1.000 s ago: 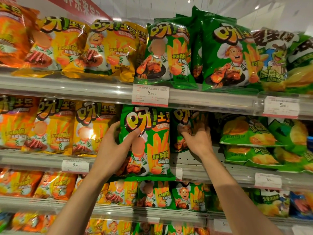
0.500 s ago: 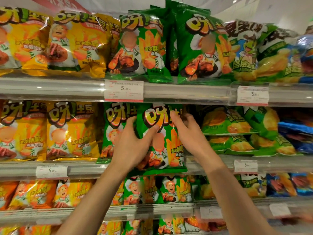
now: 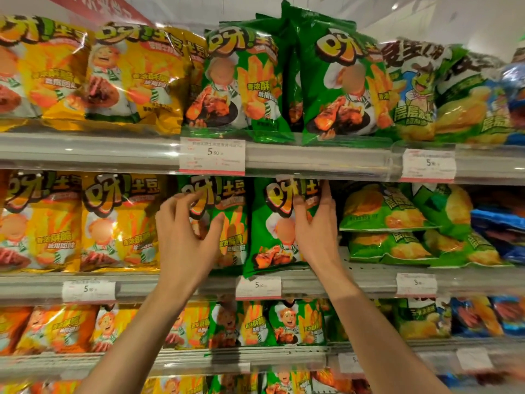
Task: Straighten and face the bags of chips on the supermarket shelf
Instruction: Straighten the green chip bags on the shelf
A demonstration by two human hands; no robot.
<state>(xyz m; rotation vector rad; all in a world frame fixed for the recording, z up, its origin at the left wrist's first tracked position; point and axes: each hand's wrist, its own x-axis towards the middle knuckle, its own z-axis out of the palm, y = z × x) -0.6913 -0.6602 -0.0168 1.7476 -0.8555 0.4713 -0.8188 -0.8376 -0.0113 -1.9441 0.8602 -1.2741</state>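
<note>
Two green chip bags stand side by side on the middle shelf [image 3: 366, 280], fronts facing out. My right hand [image 3: 315, 231] grips the right green bag [image 3: 270, 243] at its upper right edge, thumb on the front and fingers behind. This bag leans slightly, its bottom corner over the shelf lip. My left hand [image 3: 184, 237] hovers with fingers spread in front of the left green bag [image 3: 231, 223], fingertips touching its upper left part; it holds nothing.
Yellow bags [image 3: 113, 223] stand upright to the left. Lighter green bags [image 3: 383, 211] lie flat in a stack to the right, with blue bags [image 3: 497, 223] beyond. The upper shelf holds yellow and green bags [image 3: 241, 81] above a price tag [image 3: 211, 156]. More bags fill the lower shelves.
The green bag that both hands held has moved right and now stands on the shelf. My left hand let go of it and shifted to the left bag. The view moved closer.
</note>
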